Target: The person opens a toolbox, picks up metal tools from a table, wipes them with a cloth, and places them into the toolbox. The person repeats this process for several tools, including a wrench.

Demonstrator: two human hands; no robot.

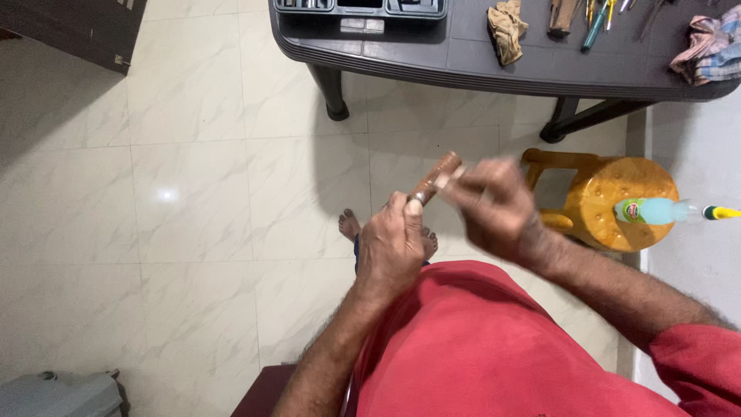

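Red shirt front closest to the lens. Left hand (392, 245) curled tight about the lower end of a brown cylindrical handle (434, 179), long axis slanting up and rightward. Right hand (498, 208), blurred, pinching something pale at the upper tip, just beside. Farther right, yellow stool (610, 202); dark table (463, 54) beyond

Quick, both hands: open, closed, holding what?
Left hand: closed around the lower end of a brown, rusty-looking cylindrical rod.
Right hand: motion-blurred at the rod's upper end; cannot tell whether it grips.
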